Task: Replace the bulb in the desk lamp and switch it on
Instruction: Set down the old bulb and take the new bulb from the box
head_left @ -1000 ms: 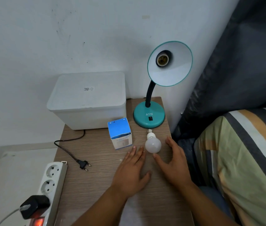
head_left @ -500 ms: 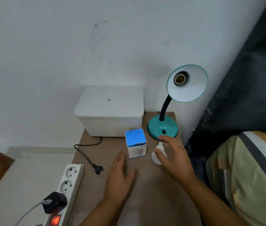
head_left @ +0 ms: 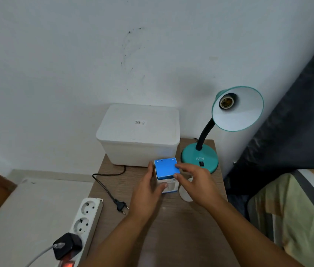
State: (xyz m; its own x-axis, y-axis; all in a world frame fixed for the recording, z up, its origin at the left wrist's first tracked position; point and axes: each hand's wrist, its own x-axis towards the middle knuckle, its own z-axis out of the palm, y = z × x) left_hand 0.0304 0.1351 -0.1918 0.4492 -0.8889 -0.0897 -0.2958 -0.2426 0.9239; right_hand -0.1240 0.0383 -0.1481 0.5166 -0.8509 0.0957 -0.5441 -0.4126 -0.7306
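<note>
A teal desk lamp [head_left: 199, 158] stands at the back right of the wooden side table [head_left: 171, 228], its shade tilted toward me with an empty socket [head_left: 226, 102]. A blue and white bulb box [head_left: 166, 169] stands in front of the lamp's base. My left hand [head_left: 148, 191] grips the box's left side, thumb on its front face. My right hand [head_left: 194, 182] pinches the box's top right corner. A white bulb [head_left: 185, 193] lies on the table under my right hand, mostly hidden.
A white lidded storage box [head_left: 138, 133] sits against the wall behind the bulb box. The lamp's black cord and unplugged plug [head_left: 120, 206] lie at the table's left. A white power strip [head_left: 84, 218] with a black adapter lies left. A striped bedcover [head_left: 297, 218] is at right.
Both hands left the loose bulb and moved to the blue box, which they now hold. The camera view tilted upward, showing more wall.
</note>
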